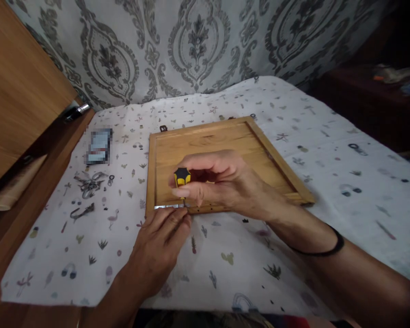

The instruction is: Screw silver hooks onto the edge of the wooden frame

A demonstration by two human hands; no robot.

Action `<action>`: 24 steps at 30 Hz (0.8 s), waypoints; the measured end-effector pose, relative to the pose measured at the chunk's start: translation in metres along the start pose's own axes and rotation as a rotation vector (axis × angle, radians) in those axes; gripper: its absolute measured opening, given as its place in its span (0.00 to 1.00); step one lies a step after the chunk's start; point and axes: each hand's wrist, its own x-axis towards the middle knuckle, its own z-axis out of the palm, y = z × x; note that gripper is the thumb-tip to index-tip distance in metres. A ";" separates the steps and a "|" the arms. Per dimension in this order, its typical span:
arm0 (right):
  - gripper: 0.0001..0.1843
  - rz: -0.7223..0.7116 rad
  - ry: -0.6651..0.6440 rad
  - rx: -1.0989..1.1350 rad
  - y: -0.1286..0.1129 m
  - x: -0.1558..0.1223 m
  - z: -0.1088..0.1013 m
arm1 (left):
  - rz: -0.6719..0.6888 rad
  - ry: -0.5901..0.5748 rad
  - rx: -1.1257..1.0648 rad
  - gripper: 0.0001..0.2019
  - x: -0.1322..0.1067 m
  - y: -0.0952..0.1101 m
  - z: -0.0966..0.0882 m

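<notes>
A wooden framed panel (205, 146) lies flat on the patterned cloth. Along its near edge, toward the left corner, sits a shiny metal hinge (162, 207). My left hand (160, 243) rests at that edge, fingers stretched together over the hinge and pressing on it. Above the panel, my right hand (212, 180) pinches a screwdriver (182, 177) with a yellow and black handle. It stands upright, tip down at the right end of the hinge. What lies under my left fingertips is hidden. Small dark holes show in the edge right of the hinge.
Left of the panel are a phone (99, 146), a heap of small metal parts (89, 184) and a loose metal piece (82, 211). Dark fittings, one a small clasp (163, 129), show at the panel's far edge. A wooden cabinet (23, 82) borders the left side; a patterned curtain (198, 41) hangs behind.
</notes>
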 end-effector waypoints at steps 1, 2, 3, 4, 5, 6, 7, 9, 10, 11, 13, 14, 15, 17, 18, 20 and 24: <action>0.24 -0.010 0.054 -0.012 0.001 0.000 0.003 | 0.005 0.000 0.003 0.12 0.000 0.000 0.000; 0.25 -0.027 0.109 -0.022 0.003 0.000 0.005 | 0.007 -0.001 0.006 0.11 0.000 0.000 0.000; 0.26 -0.042 0.154 -0.029 0.005 0.000 0.008 | 0.005 -0.004 0.008 0.11 0.000 0.000 0.000; 0.26 -0.053 0.186 -0.029 0.006 0.000 0.010 | 0.002 -0.006 0.009 0.11 0.000 0.000 0.000; 0.25 -0.055 0.201 -0.023 0.008 0.000 0.011 | -0.001 -0.007 0.008 0.11 0.000 0.000 0.000; 0.25 -0.051 0.204 -0.015 0.008 0.000 0.011 | -0.001 -0.009 0.004 0.11 0.000 0.000 0.000; 0.24 -0.048 0.195 -0.009 0.009 -0.001 0.010 | -0.002 -0.011 0.000 0.11 -0.001 0.000 0.000; 0.19 -0.055 0.150 -0.007 0.007 -0.002 0.006 | -0.004 -0.014 -0.009 0.10 -0.001 0.000 0.000; 0.15 -0.063 0.115 -0.009 0.006 -0.002 0.002 | -0.005 -0.016 -0.011 0.10 -0.001 0.000 0.000; 0.11 -0.070 0.073 -0.009 0.004 -0.003 -0.001 | -0.006 -0.017 -0.011 0.10 -0.001 0.000 0.000; 0.09 -0.064 -0.014 -0.001 0.001 -0.003 -0.006 | -0.004 -0.018 -0.010 0.10 -0.001 0.000 0.000; 0.09 -0.064 -0.041 0.012 0.001 -0.003 -0.007 | 0.001 -0.021 -0.008 0.11 -0.001 0.000 0.000; 0.08 -0.066 -0.048 0.024 0.001 -0.003 -0.007 | 0.004 -0.021 -0.006 0.11 0.000 0.000 0.000; 0.10 -0.083 0.007 0.023 0.002 -0.002 -0.005 | 0.003 -0.019 -0.008 0.11 0.000 0.000 0.000; 0.14 -0.097 0.055 0.008 0.004 -0.001 -0.002 | -0.001 -0.016 -0.010 0.11 0.000 0.000 0.000; 0.20 -0.131 0.142 -0.027 0.008 0.000 0.003 | -0.010 -0.012 -0.016 0.11 0.000 0.000 0.001; 0.23 -0.153 0.177 -0.045 0.012 0.001 0.005 | -0.004 -0.010 -0.015 0.11 -0.001 0.000 0.001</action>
